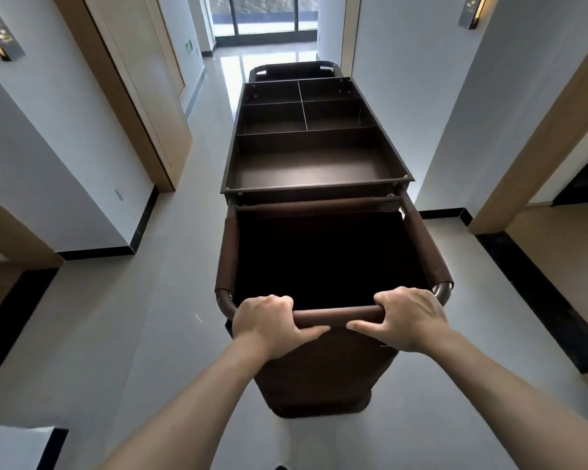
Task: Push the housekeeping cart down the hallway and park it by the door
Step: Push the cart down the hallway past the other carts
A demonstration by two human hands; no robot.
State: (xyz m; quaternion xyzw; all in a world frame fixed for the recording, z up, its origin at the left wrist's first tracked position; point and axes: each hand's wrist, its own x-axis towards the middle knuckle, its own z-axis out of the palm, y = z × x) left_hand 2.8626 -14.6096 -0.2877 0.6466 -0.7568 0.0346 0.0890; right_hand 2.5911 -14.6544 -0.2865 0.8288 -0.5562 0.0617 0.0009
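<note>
A person steers a brown housekeeping cart [314, 184] along a hotel hallway, the left hand [269, 320] and the right hand [411, 317] each wrapped round the padded handle bar [336, 315] at the cart's near end, fingers curled over the top and thumbs tucked beneath. The cart stands in the middle of the pale tiled floor [123, 317], pointing toward a glass window wall [265, 11] at the far end, with a wooden door [140, 79] set in the left wall and door frames on the right.

The dark laundry bag [326, 259] just beyond the hands looks empty, though its depths are too dark to be sure, and the divided top tray [306, 137] holds nothing, so the cart is likely light for its bulk and should roll easily on the glossy floor. Its frame appears stiff, the bag sides soft. The bar, gripped at two points apart as here, seems the right hold for steering; a long body like this may swing wide when turned toward a doorway, so parking will call for a slow, even push.
</note>
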